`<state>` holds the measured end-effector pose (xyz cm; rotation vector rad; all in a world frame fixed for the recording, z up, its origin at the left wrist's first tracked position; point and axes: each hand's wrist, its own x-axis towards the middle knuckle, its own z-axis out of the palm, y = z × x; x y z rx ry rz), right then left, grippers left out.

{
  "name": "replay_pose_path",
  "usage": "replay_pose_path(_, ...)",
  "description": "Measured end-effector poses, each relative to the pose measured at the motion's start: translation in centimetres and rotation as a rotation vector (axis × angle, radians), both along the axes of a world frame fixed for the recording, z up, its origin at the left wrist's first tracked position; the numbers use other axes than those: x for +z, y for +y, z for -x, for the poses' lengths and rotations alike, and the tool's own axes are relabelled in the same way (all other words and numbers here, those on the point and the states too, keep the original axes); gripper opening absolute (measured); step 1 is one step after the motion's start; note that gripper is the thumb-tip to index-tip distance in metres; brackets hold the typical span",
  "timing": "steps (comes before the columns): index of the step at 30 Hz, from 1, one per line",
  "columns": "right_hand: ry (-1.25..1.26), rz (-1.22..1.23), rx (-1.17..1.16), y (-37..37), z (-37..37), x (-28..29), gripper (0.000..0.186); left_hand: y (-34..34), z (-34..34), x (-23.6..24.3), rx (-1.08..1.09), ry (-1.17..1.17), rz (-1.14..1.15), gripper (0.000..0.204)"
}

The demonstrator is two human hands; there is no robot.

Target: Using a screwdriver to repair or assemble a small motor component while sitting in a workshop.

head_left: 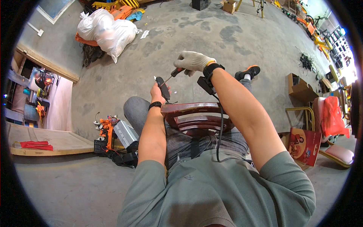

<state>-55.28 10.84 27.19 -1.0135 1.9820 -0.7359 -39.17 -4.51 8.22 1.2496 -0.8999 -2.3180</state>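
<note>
My bare left hand (156, 94) is closed around a dark, elongated casing (163, 88), whose exact kind I cannot make out. My right hand (193, 61), in a whitish knitted glove, grips a screwdriver (176, 72) with a red and black handle. Its thin shaft slants down to the left, and the tip meets or nearly meets the casing; which of the two is too small to tell. Both hands are beyond the dark red wooden chair back (189, 109) in front of my body. A black cable hangs from the strapped device on my right wrist.
Left of my leg are a silver finned metal box (126, 133) and an orange part with loose wires (107, 132). White sacks (109, 32) lie at the far left. To the right stand an open cardboard box (300, 87), a red printed box (303, 146) and chairs, one holding a red bag (334, 117).
</note>
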Motion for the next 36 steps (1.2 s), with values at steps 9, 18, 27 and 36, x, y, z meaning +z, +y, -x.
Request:
replay_pose_path(9,-0.018,-0.03,-0.064,-0.2,0.08,-0.41,0.035,0.16,-0.06,0.25,0.001,-0.002,-0.004,0.043)
replay_pose_path(18,0.0,-0.006,-0.069,-0.07,-0.16,-0.36,0.034,0.12,-0.05,0.24,0.002,-0.013,0.005,0.042)
replay_pose_path(27,0.018,0.018,-0.085,-0.22,-0.08,-0.8,0.036,-0.01,-0.04,-0.02,0.009,-0.01,-0.001,0.042)
replay_pose_path(36,0.044,0.006,-0.088,-0.12,-0.06,-0.97,0.037,0.03,-0.08,-0.01,0.008,-0.005,0.001,0.041)
